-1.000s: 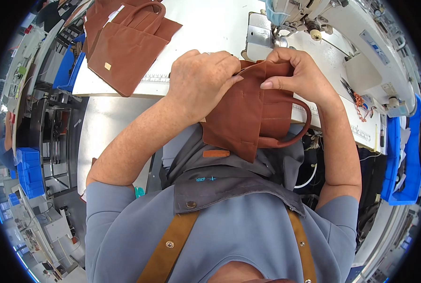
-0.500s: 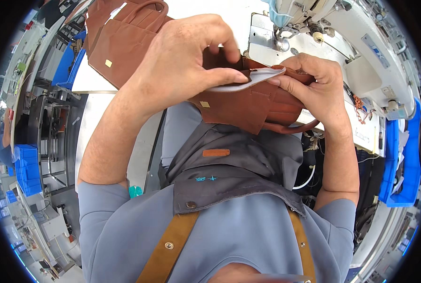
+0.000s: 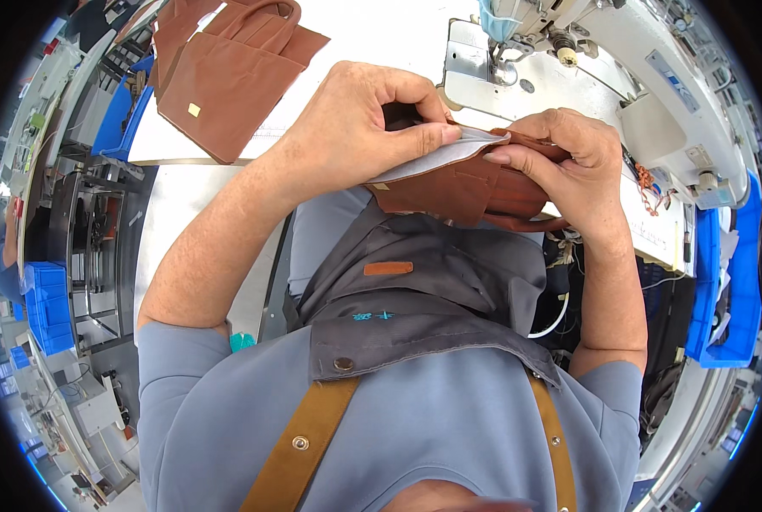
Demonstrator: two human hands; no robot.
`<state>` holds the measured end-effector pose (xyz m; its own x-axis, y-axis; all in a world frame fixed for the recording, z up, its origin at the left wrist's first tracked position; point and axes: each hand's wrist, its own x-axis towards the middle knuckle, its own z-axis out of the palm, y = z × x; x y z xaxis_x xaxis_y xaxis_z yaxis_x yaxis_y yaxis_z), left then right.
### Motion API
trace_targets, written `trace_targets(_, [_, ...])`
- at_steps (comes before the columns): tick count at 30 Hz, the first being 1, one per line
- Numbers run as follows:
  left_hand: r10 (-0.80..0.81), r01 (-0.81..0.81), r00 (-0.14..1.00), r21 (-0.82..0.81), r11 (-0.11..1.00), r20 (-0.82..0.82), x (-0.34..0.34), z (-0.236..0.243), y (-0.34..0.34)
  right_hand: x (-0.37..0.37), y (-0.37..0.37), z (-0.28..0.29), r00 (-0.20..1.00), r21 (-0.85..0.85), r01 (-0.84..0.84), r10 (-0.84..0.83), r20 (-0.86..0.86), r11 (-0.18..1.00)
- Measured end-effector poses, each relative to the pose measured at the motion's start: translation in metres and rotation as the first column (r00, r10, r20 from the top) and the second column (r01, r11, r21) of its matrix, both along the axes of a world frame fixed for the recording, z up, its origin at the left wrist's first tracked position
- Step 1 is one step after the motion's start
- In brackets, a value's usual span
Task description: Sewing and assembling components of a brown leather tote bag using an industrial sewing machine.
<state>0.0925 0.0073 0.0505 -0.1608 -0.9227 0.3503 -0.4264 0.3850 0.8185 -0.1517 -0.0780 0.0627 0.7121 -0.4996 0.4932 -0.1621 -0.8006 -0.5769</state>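
A brown leather bag piece with looped handles hangs over the table's near edge, its top tilted open to show a pale grey lining strip. My left hand grips that top edge, thumb lying on the lining and index finger curled over toward the inside. My right hand pinches the same edge at its right end between thumb and bent fingers. Just beyond the bag stands a white sewing machine, its needle plate and presser foot behind my hands.
More brown bag pieces lie on the white table at upper left. Scissors and orange thread sit at right. Blue bins stand at both sides. Another person is at a far-left workstation.
From a second ago, the bag's top has tipped toward me, exposing the pale lining; my left thumb moved onto it. The right hand shifted slightly right and down with the edge.
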Motion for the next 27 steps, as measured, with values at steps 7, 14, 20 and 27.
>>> trace_targets(7, [0.110, -0.132, 0.983, 0.147, 0.980, 0.148, -0.010, 0.009, 0.011, -0.009, -0.002, -0.006, 0.999, 0.000, -0.014, 0.014, 0.042, 1.000])
trace_targets(14, [0.145, -0.133, 0.980, -0.096, 0.986, 0.136, -0.021, 0.003, 0.012, -0.013, -0.007, -0.003, 0.993, 0.113, -0.014, 0.001, 0.115, 0.994])
trace_targets(20, [0.152, -0.121, 0.968, -0.161, 0.979, 0.200, -0.034, 0.006, 0.015, 0.002, 0.007, 0.026, 0.999, -0.035, -0.054, 0.054, -0.001, 0.998])
trace_targets(27, [0.147, -0.109, 0.961, -0.169, 0.980, 0.233, -0.027, 0.011, 0.015, -0.004, 0.015, 0.013, 0.991, -0.002, 0.026, -0.027, -0.130, 1.000])
